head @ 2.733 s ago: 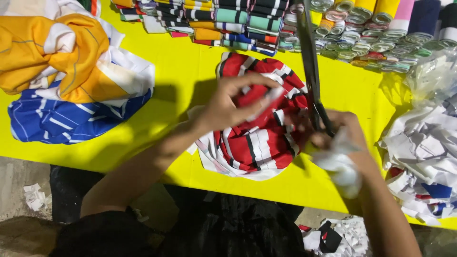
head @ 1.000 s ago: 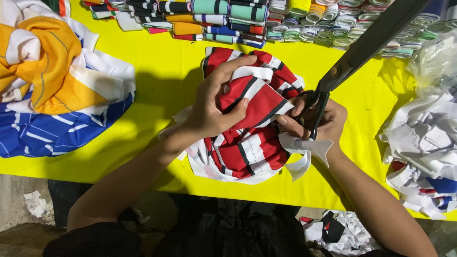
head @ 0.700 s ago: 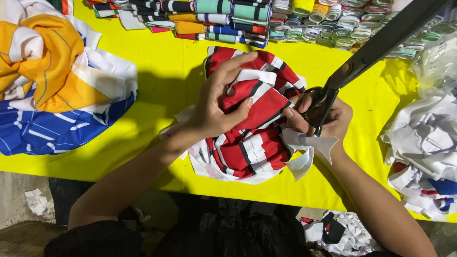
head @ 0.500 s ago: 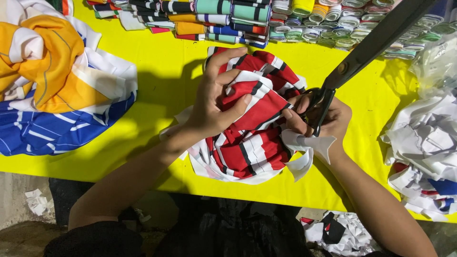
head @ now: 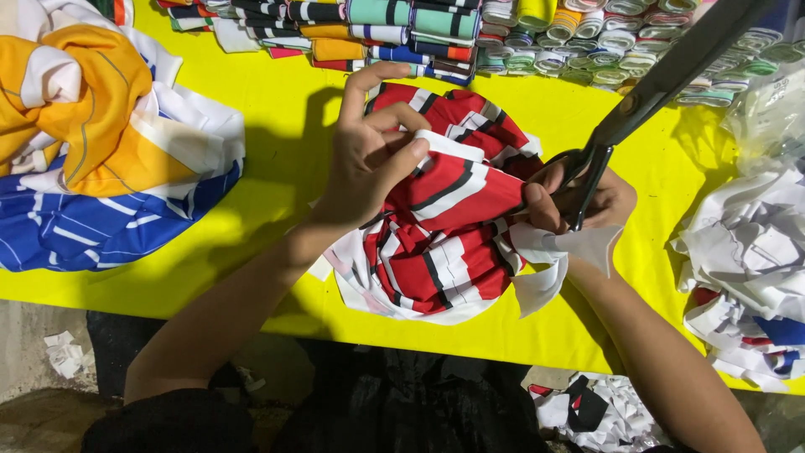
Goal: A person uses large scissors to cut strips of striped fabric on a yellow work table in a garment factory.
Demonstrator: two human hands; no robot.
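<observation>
Head view: the left hand [head: 369,159] is pinching a fold of the red cloth [head: 444,226], fingers closed on it and pulling it taut toward the right hand [head: 587,201]. The right hand is gripping the handles of the scissors [head: 662,84], fingers closed through the loops, blades pointing up and away past the ribbons [head: 520,25] stacked beyond both hands. A white strip [head: 558,256] is hanging just under the right hand, touching the cloth's edge. The cloth is lying bunched on the yellow table [head: 277,109] between the hands. Left of the left hand, an orange and blue heap [head: 101,159] is resting; right of the right hand, white scraps [head: 746,252] are piling.

The step in hand looks like trimming the cloth's edge. The next cut likely calls for keeping the fold taut and the fingers clear of the blades.
</observation>
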